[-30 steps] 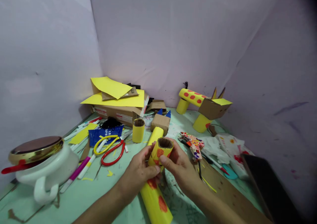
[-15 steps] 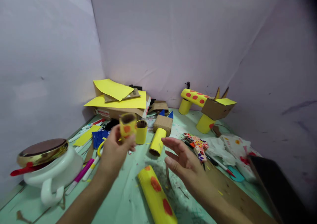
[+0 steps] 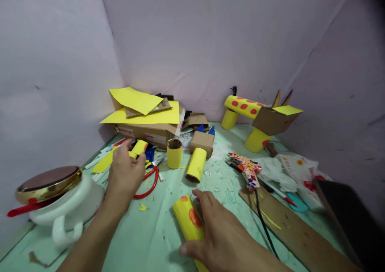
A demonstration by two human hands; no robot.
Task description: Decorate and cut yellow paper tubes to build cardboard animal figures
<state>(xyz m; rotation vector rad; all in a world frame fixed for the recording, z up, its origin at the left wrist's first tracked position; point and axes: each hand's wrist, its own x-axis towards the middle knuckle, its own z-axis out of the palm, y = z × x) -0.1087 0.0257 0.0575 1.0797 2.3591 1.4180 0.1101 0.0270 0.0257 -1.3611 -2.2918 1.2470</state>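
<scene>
- Right hand (image 3: 221, 228): thumb and fingers spread apart, straddling the long spotted tube (image 3: 187, 218). Thumb crosses its near part; fingertips extend along its right side. From where I stand, firm contact cannot be confirmed.
- Long spotted tube: lies on the tabletop (image 3: 153, 232), directly below the right hand's palm side, far end uncovered.
- Left hand (image 3: 124, 170): reached forward, fingers bent beside the short spotted tube (image 3: 140, 147). Tube sits between index finger and thumb; whether it is pinched, I cannot tell.
- Just beyond the left hand, to its right: scissors (image 3: 155, 187) with a red handle loop, then an upright yellow tube (image 3: 174, 156).
- Ahead of the right hand: plain yellow tube (image 3: 196, 166), leaning against a small cardboard box (image 3: 202, 140) with blue points.
- Farther out, back right: spotted cardboard animal (image 3: 244, 105), standing on two yellow legs.
</scene>
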